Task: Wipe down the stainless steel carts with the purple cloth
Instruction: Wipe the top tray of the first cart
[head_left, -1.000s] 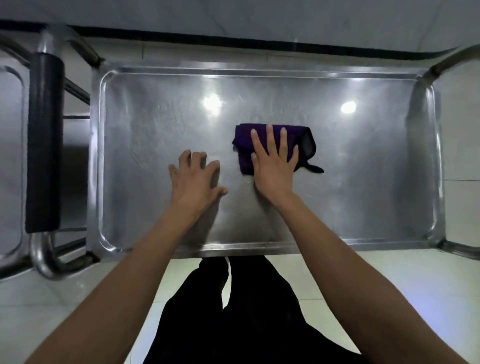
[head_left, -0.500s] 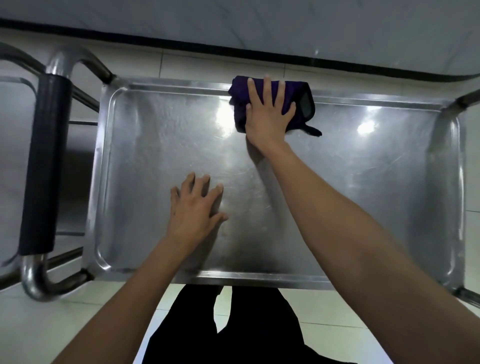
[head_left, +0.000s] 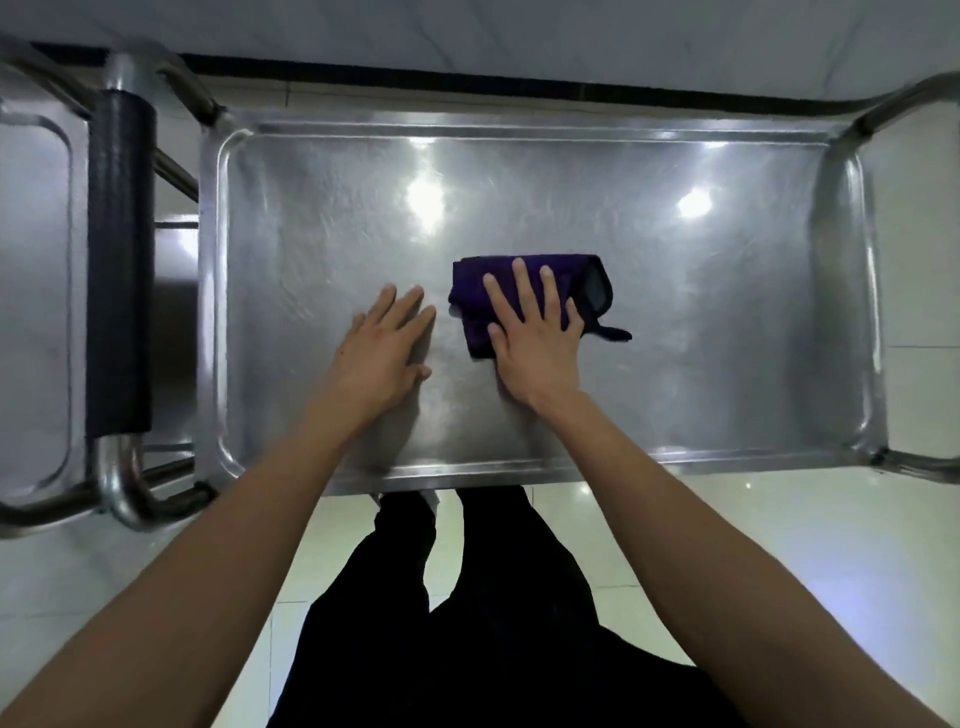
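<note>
Purple and folded into a thick pad, the cloth (head_left: 524, 291) lies near the middle of the top tray (head_left: 675, 322) of the stainless steel cart, a little toward the near edge. The right hand (head_left: 535, 338) lies flat on it with the fingers spread; it presses the cloth down and does not close around it. The left hand (head_left: 384, 353) rests just beside it, also flat and with nothing in it, palm on the bare steel, probably to steady the cart.

The cloth looks soft and light, and it should slide easily on the smooth metal, so I judge that a flat palm is the right hold: the pressure keeps the folds together. A small loop or tag (head_left: 613, 332) sticks out at its right side and could drag or unfold if the hand moves too fast. The tray has a raised rim, so the corners will need the fingertips pushing the cloth edge into them. At the left stands a second cart with a black handle grip (head_left: 122, 260).
</note>
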